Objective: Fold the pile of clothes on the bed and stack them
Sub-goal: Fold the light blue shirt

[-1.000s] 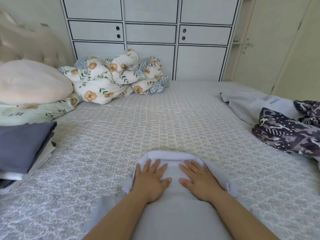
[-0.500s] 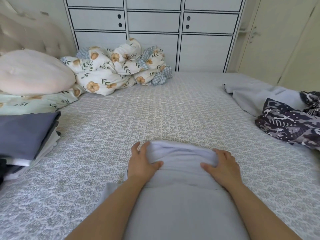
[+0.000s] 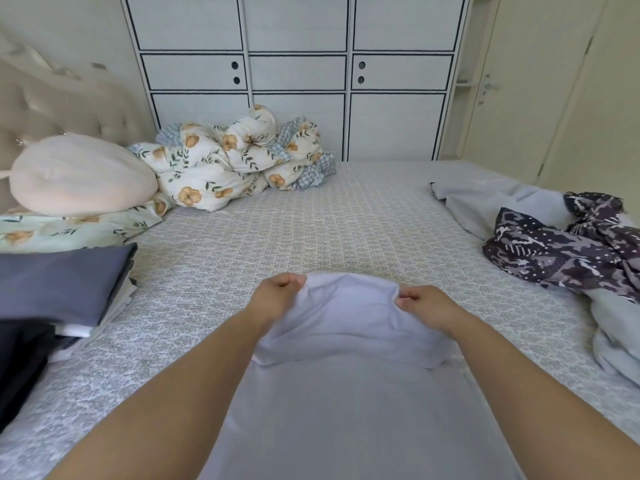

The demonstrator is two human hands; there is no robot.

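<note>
pale grey garment [image 3: 349, 317] is being pinched at its far corners by the left hand [image 3: 277, 292] and right hand [image 3: 424, 301], lifted at lower centre, apparently for folding.

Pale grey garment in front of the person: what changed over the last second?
Both hands went from pressing flat on the pale grey garment to gripping its far edge, left hand and right hand at the corners, and lifted it, drawing it back toward the body. The folded stack at left and the unfolded pile at right stayed put.
</note>
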